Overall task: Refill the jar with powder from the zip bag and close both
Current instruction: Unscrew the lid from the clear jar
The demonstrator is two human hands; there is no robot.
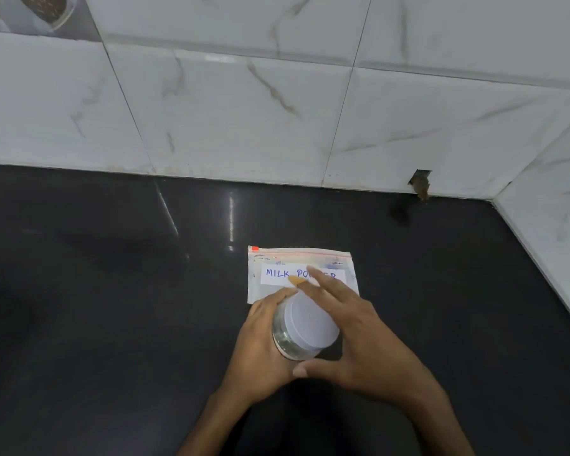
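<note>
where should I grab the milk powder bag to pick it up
Grip the zip bag by its far top edge, along the zip strip, coming from behind the jar. It lies flat on the counter, and that edge is uncovered, while both hands and the jar hide its near part.

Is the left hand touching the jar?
Touching. The head view shows the left hand wrapped around the side of the jar, fingers pressed against its clear wall.
</note>
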